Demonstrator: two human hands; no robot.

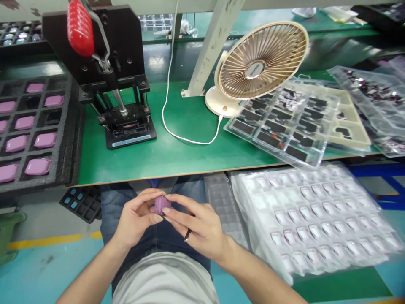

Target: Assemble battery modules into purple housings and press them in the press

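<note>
Over my lap, just off the bench edge, both hands grip one small purple plastic case (162,204) with rounded corners. My left hand (136,215) pinches its left side between thumb and fingers. From the right, my right hand (199,223), with a dark ring on one finger, presses fingertips on its top and front. Similar purple cases (38,166) sit in the pockets of a black foam tray (68,139) at the left. Behind my hands stands a black hand press (126,137) with a red lever handle (80,29); part of a purple piece shows under its plate.
A cream fan (259,63) with a white cable (190,141) stands on the green bench (177,158). To its right lie clear compartment trays (281,126) of black parts. Lower right, a stack of plastic-wrapped trays (316,215) juts toward me. A dark tray (84,204) is lower left.
</note>
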